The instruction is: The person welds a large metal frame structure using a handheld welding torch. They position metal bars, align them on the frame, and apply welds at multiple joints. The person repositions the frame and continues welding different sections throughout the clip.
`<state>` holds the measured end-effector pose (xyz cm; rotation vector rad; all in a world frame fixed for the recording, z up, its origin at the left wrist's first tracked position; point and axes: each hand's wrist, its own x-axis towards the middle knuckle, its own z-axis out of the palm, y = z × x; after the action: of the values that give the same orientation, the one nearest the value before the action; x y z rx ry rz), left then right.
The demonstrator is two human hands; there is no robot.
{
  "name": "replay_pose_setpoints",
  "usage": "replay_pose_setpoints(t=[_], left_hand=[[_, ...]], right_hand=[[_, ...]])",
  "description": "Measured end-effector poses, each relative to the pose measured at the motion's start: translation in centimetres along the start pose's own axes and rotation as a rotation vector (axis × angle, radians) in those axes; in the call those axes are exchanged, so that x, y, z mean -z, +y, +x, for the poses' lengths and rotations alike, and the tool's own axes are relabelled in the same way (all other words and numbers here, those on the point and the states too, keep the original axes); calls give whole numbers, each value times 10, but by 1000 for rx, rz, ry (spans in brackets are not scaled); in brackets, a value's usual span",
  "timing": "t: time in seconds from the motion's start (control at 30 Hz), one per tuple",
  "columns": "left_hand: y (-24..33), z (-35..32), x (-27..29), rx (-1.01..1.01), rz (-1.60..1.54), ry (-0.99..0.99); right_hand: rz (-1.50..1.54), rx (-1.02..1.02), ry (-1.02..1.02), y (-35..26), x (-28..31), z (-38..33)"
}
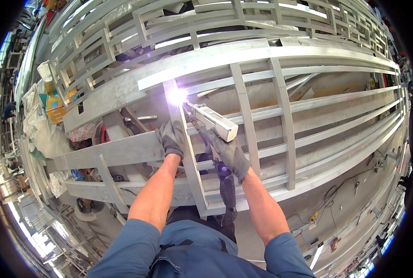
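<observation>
A white handheld welding gun (218,123) is in my gloved right hand (232,155), its nozzle pointing up and left. At its tip a dazzling white-violet arc burns on the end bar (195,178) of a silver metal frame (287,125), near the top corner, and its glare hides the joint. A dark sleeved cable (227,190) runs down from the gun toward my body. My left hand (172,138), in a grey glove, is closed against the same end bar just below the arc, with its fingertips partly hidden.
Beneath the frame lie wide flat metal beams (109,150). More slatted metal frames (123,41) are stacked beyond. Plastic sheeting (41,123) and an orange-yellow box (54,104) sit at the left. Loose cables (329,199) trail over the floor at the right.
</observation>
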<state>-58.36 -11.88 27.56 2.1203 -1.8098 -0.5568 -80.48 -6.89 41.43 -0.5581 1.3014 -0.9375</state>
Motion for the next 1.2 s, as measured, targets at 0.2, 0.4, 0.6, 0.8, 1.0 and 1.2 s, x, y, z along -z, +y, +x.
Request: replay_pose_setpoints(t=[0.2, 0.4, 0.6, 0.8, 1.0, 1.2], left_hand=[[-13, -1, -7, -36, 14, 51], [9, 0, 5, -7, -4, 33], [9, 0, 8, -9, 6, 43], [9, 2, 5, -33, -3, 34], [-1, 4, -1, -52, 10, 54], [-9, 5, -4, -137, 43, 40]], right_hand=[[90, -157, 18, 8, 24, -60], [49, -153, 38, 39, 35, -91], [74, -194, -17, 51, 25, -88], [58, -177, -41, 66, 23, -90], [25, -163, -59, 75, 20, -89], [11, -142, -48, 70, 14, -91]])
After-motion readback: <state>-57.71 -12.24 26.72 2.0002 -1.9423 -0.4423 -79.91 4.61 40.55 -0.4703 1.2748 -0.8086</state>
